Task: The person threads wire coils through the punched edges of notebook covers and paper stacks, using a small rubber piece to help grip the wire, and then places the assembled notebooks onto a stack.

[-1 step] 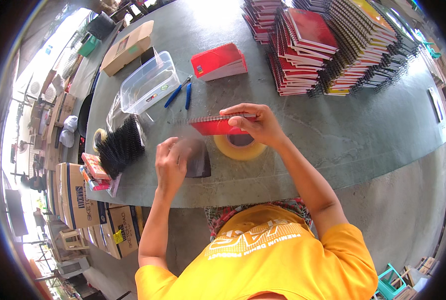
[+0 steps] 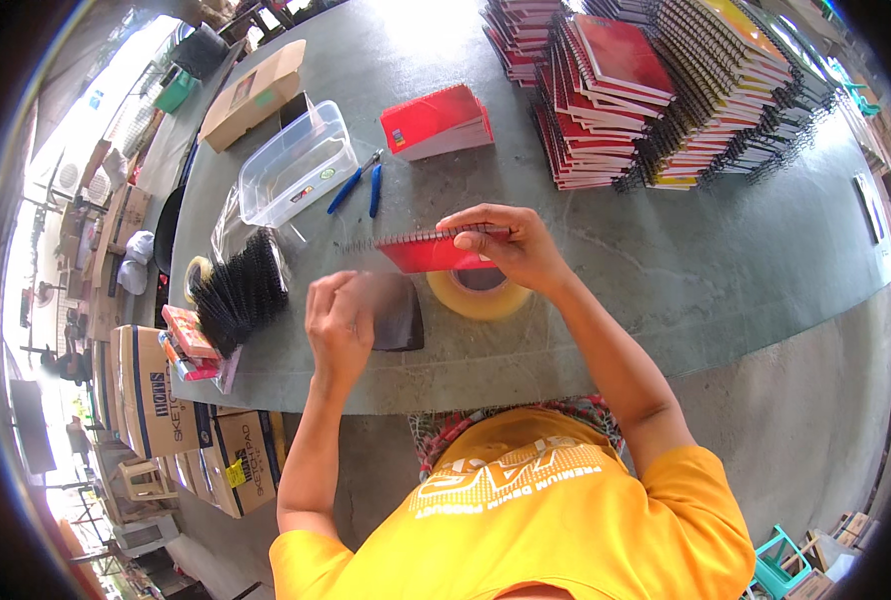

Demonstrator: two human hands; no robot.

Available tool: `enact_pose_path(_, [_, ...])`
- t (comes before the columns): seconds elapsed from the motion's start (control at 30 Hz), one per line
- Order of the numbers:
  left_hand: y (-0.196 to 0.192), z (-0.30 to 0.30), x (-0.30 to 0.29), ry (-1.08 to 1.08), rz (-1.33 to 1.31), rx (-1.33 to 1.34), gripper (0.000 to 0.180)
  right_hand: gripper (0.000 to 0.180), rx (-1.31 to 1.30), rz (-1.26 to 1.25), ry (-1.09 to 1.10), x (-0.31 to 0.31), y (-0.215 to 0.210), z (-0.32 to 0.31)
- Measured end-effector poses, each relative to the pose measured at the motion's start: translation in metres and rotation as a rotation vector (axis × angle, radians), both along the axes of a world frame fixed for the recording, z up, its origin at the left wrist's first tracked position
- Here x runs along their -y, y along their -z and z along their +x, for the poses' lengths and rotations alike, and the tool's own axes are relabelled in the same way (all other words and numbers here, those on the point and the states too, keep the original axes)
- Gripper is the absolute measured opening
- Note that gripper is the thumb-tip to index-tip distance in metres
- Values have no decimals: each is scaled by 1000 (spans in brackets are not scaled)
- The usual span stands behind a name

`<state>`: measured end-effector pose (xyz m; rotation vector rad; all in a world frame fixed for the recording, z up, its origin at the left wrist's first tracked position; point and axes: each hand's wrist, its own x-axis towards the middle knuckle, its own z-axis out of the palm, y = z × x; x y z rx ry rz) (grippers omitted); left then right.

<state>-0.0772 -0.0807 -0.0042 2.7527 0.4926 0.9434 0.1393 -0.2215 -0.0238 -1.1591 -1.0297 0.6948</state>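
Note:
My right hand [image 2: 506,243] grips a small red notebook [image 2: 428,250] above the table, thumb on the near cover and fingers behind. Along the notebook's top edge runs a dark spiral coil [image 2: 356,246], its loose end sticking out past the left side. Just below that end is my left hand [image 2: 338,325], fingers bent; motion smears the fingertips, so I cannot see whether they hold anything. Under the notebook lies a roll of clear yellowish tape [image 2: 453,300]. A dark flat piece [image 2: 401,325] rests beside my left hand. Farther left, many black spiral coils [image 2: 241,295] are heaped together.
Blue-handled pliers [image 2: 346,190] lie near a clear plastic tub [image 2: 266,185]. Behind them stand a stack of red notebooks [image 2: 446,145] and a cardboard box [image 2: 241,105]. Tall piles of spiral notebooks [image 2: 606,130] fill the far right. Cartons [image 2: 151,390] stand off the table's left edge.
My left hand has shifted slightly left. More of the coil's loose end shows past the notebook's left side. The right hand has barely moved.

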Motion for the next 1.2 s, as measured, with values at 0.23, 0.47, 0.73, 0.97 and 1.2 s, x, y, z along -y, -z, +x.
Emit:
enact_pose_path(0.23, [-45,68,30,204,272,-160,23,24,-271,66,-13,19,-2,-15])
enact_pose_path(0.47, [-46,84,38,259,160,-234,23,27,-216,179,27,39,12,-6])
enact_pose_path(0.73, [-52,87,33,318,111,-107,21,30,-20,116,171,37,-1,-8])
enact_pose_path(0.97, [-44,98,32,276,41,-146,26,25,-150,52,195,36,16,-1])
enact_pose_path(1.2, [-52,107,48,448,126,-114,34,24,147,113,357,44,15,-4])
